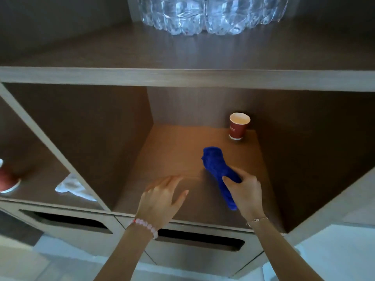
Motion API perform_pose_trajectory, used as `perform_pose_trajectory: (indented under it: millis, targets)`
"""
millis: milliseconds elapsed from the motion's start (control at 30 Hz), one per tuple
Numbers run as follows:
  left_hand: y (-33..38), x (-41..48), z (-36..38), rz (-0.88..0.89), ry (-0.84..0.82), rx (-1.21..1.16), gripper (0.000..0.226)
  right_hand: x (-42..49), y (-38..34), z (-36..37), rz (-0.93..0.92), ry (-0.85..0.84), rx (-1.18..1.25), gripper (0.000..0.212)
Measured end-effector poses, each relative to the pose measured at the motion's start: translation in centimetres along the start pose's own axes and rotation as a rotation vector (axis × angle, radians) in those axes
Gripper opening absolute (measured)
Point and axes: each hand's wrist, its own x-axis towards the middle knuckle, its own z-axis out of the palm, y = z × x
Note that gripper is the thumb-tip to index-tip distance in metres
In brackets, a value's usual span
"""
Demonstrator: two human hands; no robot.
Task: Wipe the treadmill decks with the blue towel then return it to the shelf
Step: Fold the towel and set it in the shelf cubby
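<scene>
shelving unit (182, 78): brown wood cubbies | drawers (182, 258): slotted handles below | floor (50, 264): pale | light: warm

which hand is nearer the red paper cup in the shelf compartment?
Right. The right hand, gripping the blue towel, sits almost directly in front of the red paper cup. The left hand, fingers spread, is farther off to the front-left.
</scene>
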Motion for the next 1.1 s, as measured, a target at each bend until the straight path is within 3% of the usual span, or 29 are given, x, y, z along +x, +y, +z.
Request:
perform_pose_trajectory:
  millis: [200,367,533,667,833,1100]
  targets:
    - [-1.3,1.2,1.3,0.021,-0.073,-0.006,0.051,-1.2,0.4,3.1,-0.016,0.017,-0.182,0.037]
    - [-2.4,1.0,2.0,0.049,-0.086,-0.061,0.049,-1.8,0.7,3.7,0.047,0.005,-0.122,0.039]
    - [-3.2,0.4,2.9,0.096,-0.112,-0.129,0.044,-2.6,1.5,3.4,0.129,-0.236,0.21,0.035]
    - [-3.4,0.2,3.3,0.115,-0.115,-0.186,0.038,-2.6,1.6,2.4,0.186,-0.114,0.356,0.022]
    - [-1.3,0.4,3.9,0.189,-0.041,-0.187,0.042,-2.2,2.4,0.6,0.132,0.063,0.073,0.018]
    - [3.4,1.7,6.7,0.331,-0.041,-0.118,0.062,-1.6,3.4,-0.3,0.146,-0.069,-0.072,0.02]
